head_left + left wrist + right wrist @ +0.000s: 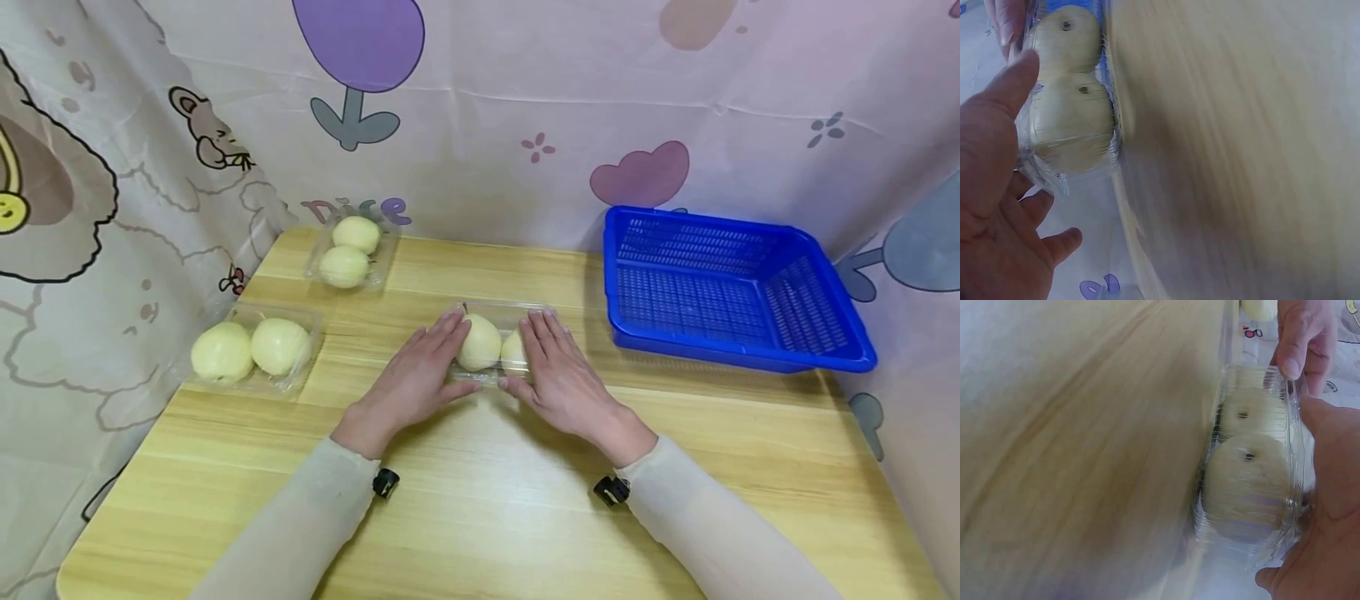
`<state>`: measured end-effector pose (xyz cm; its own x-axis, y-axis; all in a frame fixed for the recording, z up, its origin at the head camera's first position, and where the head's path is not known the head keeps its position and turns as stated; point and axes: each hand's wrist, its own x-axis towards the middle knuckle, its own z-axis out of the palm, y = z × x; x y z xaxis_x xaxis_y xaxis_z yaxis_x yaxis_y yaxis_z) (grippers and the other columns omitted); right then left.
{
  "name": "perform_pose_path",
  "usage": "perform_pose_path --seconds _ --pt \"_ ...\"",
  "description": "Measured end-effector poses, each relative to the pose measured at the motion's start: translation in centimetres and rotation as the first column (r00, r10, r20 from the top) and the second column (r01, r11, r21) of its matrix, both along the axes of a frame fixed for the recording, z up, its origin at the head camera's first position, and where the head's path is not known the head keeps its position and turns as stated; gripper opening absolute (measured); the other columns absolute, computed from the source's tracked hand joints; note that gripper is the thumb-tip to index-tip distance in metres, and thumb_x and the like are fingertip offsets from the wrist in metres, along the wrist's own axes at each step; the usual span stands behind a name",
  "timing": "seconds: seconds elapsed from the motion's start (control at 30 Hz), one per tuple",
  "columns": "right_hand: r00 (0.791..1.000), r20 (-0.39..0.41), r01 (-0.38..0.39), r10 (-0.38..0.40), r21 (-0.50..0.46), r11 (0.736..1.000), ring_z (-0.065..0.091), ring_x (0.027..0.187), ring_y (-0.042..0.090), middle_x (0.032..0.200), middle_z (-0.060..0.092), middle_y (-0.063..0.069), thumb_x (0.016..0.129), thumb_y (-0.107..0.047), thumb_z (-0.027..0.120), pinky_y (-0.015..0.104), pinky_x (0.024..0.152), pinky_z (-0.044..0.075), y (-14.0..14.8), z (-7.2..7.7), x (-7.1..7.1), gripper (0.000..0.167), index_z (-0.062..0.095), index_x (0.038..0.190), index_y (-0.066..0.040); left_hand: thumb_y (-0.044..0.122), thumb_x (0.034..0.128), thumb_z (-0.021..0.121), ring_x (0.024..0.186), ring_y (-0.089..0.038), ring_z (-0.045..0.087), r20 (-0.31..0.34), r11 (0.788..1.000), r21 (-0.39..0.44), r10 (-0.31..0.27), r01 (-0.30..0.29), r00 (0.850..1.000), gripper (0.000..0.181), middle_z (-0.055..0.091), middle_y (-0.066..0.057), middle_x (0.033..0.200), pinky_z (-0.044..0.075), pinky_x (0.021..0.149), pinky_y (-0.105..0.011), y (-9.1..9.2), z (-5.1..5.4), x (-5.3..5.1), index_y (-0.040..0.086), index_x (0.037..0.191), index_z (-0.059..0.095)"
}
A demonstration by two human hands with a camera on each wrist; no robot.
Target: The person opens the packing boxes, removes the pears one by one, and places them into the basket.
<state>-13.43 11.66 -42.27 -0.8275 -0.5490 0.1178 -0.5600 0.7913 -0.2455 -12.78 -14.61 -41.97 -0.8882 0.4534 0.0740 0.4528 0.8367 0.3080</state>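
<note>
A clear plastic box [487, 377] with two pale yellow pears [480, 343] lies on the table between the hands. My left hand [420, 367] presses on the box's left part, fingers straight, thumb by the near edge. On the right part rests my right hand [562, 379], fingers likewise straight and partly covering one pear. In the left wrist view the left thumb touches the edge of the box [1110, 156], with both pears [1072, 119] visible through the plastic. The lid looks down over the pears [1247, 481] in the right wrist view; whether it is latched I cannot tell.
A second clear box with two pears [281, 346] lies at the table's left edge. Another, also with two pears [345, 267], is at the back left. A blue plastic basket [742, 354] stands at the back right. Patterned cloth [480, 150] hangs behind the wooden table [480, 517].
</note>
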Motion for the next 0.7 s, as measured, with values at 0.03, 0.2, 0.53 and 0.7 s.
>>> perform_pose_path --seconds 0.03,0.2,0.53,0.7 --pt "1.000 -0.008 -0.005 0.005 0.001 1.000 0.005 0.164 0.040 0.174 0.016 0.027 0.107 -0.058 0.050 0.056 0.133 0.016 0.00 -0.02 -0.02 0.092 0.018 0.166 0.004 0.057 0.0981 0.069 0.164 -0.027 0.016 -0.006 1.000 0.001 0.002 -0.002 1.000 0.096 0.015 -0.010 0.178 0.023 0.131 -0.055 -0.03 -0.05 -0.06 0.007 0.167 0.026" --pt "0.999 -0.036 -0.021 0.022 0.014 1.000 0.007 0.164 0.041 0.173 0.017 0.028 0.107 -0.054 0.054 0.054 0.134 0.014 0.05 -0.04 0.03 0.090 0.019 0.166 0.005 0.055 0.0999 0.067 0.164 -0.026 0.017 -0.009 1.000 0.007 0.005 -0.005 1.000 0.092 0.016 -0.009 0.177 0.022 0.132 -0.053 -0.24 -0.12 -0.14 0.008 0.168 0.027" --pt "0.999 -0.044 -0.025 0.024 -0.005 1.000 0.010 0.163 0.042 0.173 0.018 0.027 0.106 -0.055 0.055 0.054 0.133 0.016 -0.11 -0.13 0.00 0.091 0.021 0.165 0.005 0.048 0.0994 0.072 0.164 -0.028 0.016 0.034 0.992 0.121 0.038 -0.042 0.999 0.094 0.015 -0.012 0.177 0.022 0.132 -0.052 -0.17 -0.25 0.23 0.005 0.168 0.024" --pt "0.999 -0.036 -0.016 0.016 -0.011 1.000 0.009 0.164 0.041 0.174 0.016 0.026 0.105 -0.060 0.054 0.056 0.133 0.016 -0.23 -0.22 -0.02 0.094 0.020 0.166 0.004 0.048 0.0976 0.074 0.163 -0.031 0.018 0.120 0.965 0.232 0.094 -0.120 0.988 0.098 0.009 -0.009 0.178 0.025 0.130 -0.053 0.00 -0.46 0.67 0.007 0.169 0.021"
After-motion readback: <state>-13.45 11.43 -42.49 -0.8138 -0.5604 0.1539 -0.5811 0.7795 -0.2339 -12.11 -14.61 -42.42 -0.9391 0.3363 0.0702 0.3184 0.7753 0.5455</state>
